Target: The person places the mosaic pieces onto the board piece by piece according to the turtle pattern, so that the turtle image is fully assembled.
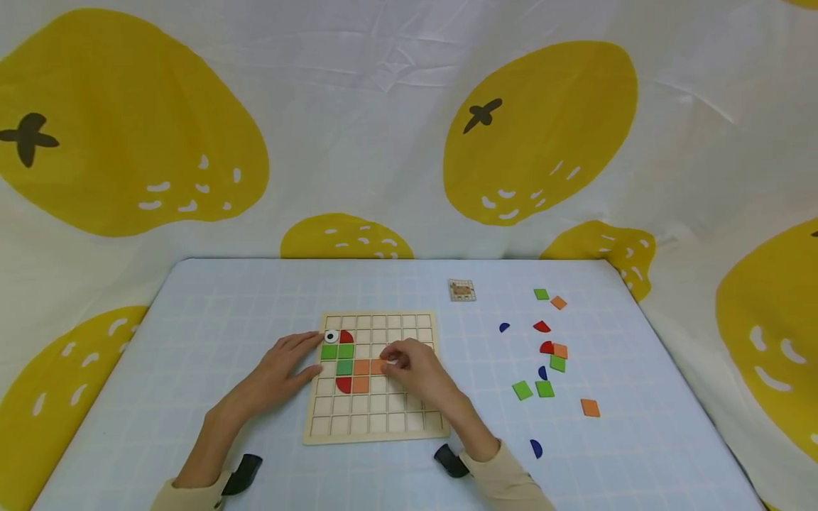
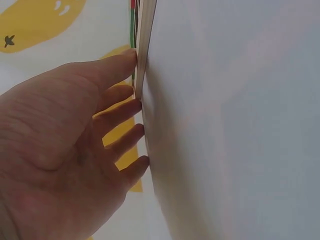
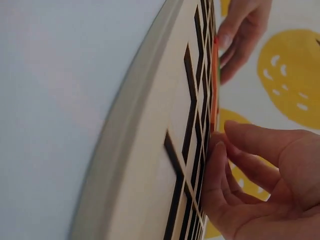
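Observation:
A wooden grid board (image 1: pixel 377 424) lies on the table with coloured tiles in its upper left part. Among them are a round eye piece (image 1: pixel 330 336), green squares (image 1: pixel 345 367), red quarter rounds (image 1: pixel 344 385) and orange squares (image 1: pixel 361 385). My left hand (image 1: pixel 281 372) rests at the board's left edge, fingers extended; the left wrist view shows its thumb (image 2: pixel 117 67) against the rim. My right hand (image 1: pixel 415 369) is over the middle, its bent fingertips right at the rightmost orange square (image 1: pixel 377 367). I cannot tell whether they grip it.
Right of the board lie loose green squares (image 1: pixel 522 390), orange squares (image 1: pixel 590 408), red quarter rounds (image 1: pixel 542 326) and blue half rounds (image 1: pixel 536 448). A small picture card (image 1: pixel 462 290) is behind the board's right corner. A patterned cloth (image 1: pixel 383 142) hangs behind the table.

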Demonstrator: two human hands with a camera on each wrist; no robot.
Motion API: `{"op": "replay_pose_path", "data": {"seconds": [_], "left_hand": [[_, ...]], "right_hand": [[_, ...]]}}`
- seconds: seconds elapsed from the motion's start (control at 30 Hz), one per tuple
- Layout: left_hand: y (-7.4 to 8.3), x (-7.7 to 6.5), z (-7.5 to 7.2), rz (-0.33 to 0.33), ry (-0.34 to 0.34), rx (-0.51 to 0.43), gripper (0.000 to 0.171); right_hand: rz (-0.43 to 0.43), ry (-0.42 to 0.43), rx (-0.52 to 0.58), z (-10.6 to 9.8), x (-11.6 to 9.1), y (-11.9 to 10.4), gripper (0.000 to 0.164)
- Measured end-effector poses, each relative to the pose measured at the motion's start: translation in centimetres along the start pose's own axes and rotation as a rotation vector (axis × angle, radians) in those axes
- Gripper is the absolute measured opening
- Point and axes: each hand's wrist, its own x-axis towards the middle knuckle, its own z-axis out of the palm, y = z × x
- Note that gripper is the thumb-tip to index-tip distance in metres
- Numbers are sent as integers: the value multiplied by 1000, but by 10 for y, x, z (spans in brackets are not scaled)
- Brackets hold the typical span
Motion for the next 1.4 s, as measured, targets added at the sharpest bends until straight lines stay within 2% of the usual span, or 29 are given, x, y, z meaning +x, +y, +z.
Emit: {"op": "replay_pose_path", "data": {"seconds": [0.27, 0.53, 0.77, 0.97, 1.17, 1.4], "left_hand": [[-2, -2, -1, 10, 4, -17, 60], [-3, -4, -1, 5, 4, -39, 60], [-4, -4, -1, -6, 4, -35, 60], [-4, -3, 1, -3, 5, -29, 60], [-2, -2, 2, 18, 20, -30, 60], [1, -4, 3, 7, 11, -38, 60]], "right_hand": [[-49, -3, 22, -18, -12, 11, 15], [-44, 38, -46, -40, -28, 25, 16], [15, 101, -75, -59, -42, 36, 19], [70, 157, -142, -77, -55, 46, 21], [103, 166, -207, -93, -70, 57, 24], [170, 154, -285, -111, -91, 69, 28]]}}
